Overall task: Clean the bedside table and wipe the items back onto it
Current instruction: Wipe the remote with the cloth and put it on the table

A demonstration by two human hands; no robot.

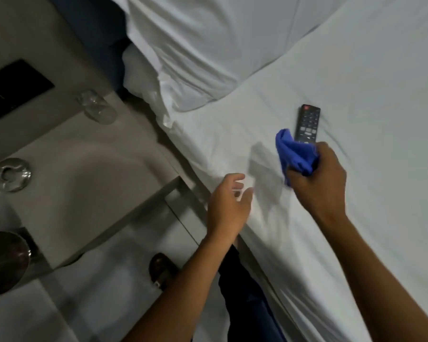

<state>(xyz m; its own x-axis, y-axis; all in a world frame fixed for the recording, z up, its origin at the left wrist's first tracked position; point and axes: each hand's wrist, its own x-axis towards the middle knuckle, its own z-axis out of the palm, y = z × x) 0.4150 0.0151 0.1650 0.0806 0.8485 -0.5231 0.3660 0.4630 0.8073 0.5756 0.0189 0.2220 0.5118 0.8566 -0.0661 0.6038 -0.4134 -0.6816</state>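
Our right hand [318, 180] grips the cloth [295, 154] just beside the remote [308, 124] on the bed [356, 70]; our left hand [229, 203], open and empty, must lift the remote for wiping.

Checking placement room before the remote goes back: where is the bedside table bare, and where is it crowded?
The bedside table is bare across its middle and near corner, between the glass at the back edge and the ashtray at the left. The left side is tighter. On the bed, the remote lies beside the right hand holding the blue cloth; the sheet is bare elsewhere.
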